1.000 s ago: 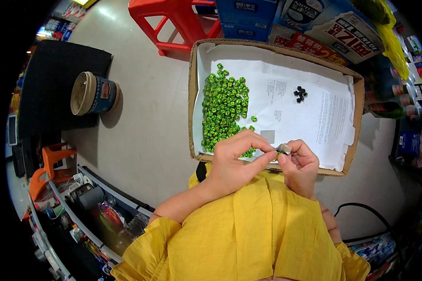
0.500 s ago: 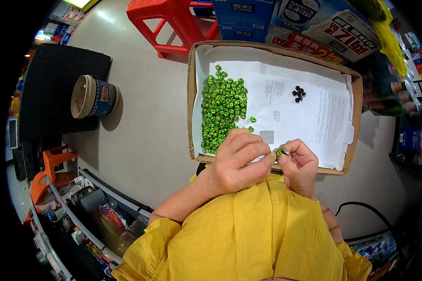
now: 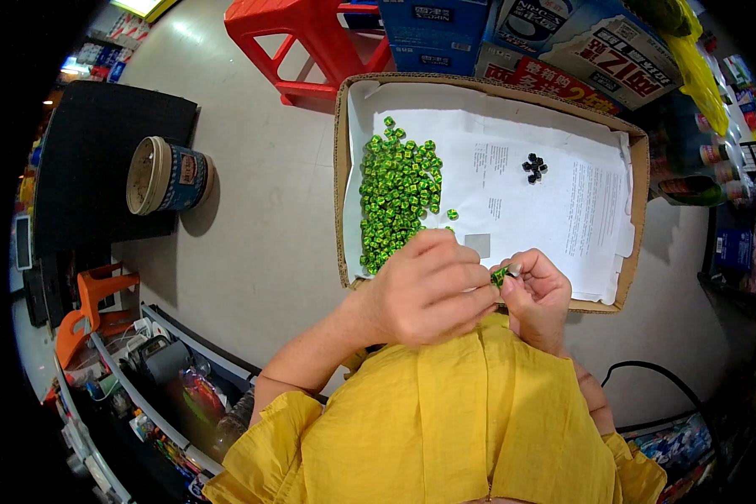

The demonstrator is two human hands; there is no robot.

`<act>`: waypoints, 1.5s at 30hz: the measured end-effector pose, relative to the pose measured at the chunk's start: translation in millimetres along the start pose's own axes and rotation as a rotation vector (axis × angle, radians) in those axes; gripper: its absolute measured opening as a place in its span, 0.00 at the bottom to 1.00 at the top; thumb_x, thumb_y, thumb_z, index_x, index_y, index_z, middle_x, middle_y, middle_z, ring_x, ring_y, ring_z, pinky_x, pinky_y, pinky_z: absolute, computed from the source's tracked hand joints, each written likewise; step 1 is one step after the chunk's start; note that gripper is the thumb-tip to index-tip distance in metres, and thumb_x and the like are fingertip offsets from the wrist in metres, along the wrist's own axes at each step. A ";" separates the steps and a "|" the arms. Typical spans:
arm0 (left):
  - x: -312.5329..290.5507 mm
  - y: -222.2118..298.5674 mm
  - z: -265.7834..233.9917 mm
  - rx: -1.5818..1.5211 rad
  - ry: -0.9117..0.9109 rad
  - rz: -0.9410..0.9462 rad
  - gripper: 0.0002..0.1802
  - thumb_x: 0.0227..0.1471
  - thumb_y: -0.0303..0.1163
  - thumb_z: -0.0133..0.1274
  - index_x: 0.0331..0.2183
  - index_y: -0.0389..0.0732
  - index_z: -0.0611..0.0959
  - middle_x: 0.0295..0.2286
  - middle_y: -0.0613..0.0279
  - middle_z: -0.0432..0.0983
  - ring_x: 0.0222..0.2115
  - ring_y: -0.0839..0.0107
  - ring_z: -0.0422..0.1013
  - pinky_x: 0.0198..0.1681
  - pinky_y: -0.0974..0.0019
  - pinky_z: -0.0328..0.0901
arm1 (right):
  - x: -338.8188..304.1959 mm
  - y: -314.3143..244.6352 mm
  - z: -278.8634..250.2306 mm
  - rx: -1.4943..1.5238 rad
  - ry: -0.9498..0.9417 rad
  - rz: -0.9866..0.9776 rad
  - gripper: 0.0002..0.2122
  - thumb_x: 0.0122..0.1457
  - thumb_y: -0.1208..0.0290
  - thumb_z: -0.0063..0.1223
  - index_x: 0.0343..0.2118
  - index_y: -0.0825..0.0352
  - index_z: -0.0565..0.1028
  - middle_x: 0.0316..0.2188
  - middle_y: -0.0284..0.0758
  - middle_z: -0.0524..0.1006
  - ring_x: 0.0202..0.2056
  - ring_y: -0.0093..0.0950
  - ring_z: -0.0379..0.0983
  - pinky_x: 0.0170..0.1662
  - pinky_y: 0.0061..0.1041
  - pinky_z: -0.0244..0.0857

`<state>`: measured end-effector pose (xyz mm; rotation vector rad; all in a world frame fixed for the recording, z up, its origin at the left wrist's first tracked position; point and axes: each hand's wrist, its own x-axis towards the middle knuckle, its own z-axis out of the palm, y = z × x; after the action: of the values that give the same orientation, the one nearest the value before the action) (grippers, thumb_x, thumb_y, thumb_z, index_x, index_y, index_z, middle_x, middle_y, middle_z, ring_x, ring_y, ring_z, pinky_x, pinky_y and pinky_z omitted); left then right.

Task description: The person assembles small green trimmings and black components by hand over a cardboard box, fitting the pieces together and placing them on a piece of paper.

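— What's that green piece (image 3: 500,275) between my fingers (image 3: 479,290)?
— Too small to tell; your left hand (image 3: 428,290) covers most of it.
— And the black bits (image 3: 534,167) on the paper?
— Too tiny too.

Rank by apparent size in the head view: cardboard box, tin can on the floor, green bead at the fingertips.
1. cardboard box
2. tin can
3. green bead, pinched between left hand and right hand

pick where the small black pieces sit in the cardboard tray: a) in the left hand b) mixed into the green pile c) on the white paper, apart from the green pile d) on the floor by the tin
c: the small black pieces lie in a little cluster on the white paper, well to the right of the green pile, inside the cardboard tray.
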<state>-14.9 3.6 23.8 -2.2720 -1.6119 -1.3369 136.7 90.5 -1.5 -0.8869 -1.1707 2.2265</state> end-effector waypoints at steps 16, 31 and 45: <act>-8.2 3.5 5.7 -1.023 0.104 -0.968 0.09 0.42 0.20 0.57 0.30 0.32 0.77 0.27 0.66 0.73 0.28 0.81 0.67 0.34 0.77 0.64 | -4.4 -6.0 2.7 0.126 -0.052 0.130 0.06 0.48 0.85 0.51 0.30 0.72 0.70 0.22 0.24 0.67 0.22 0.10 0.59 0.26 0.09 0.52; -12.3 6.2 12.3 -0.789 0.199 -0.740 0.08 0.41 0.16 0.53 0.30 0.34 0.76 0.27 0.62 0.72 0.30 0.73 0.69 0.34 0.73 0.64 | -2.5 -9.1 -4.9 0.044 -0.091 0.085 0.04 0.49 0.83 0.52 0.27 0.70 0.70 0.20 0.22 0.67 0.21 0.09 0.57 0.25 0.09 0.51; -0.9 -22.4 1.6 -0.209 0.046 0.114 0.08 0.35 0.26 0.61 0.25 0.39 0.81 0.28 0.64 0.72 0.28 0.67 0.69 0.31 0.65 0.63 | 1.6 -29.7 -6.2 0.120 -0.234 0.299 0.06 0.50 0.79 0.54 0.22 0.66 0.67 0.15 0.20 0.62 0.17 0.08 0.50 0.19 0.10 0.43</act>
<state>-31.6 14.0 12.9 -2.3847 -1.3637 -1.5832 143.2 110.5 20.4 -0.8135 -1.0453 2.6722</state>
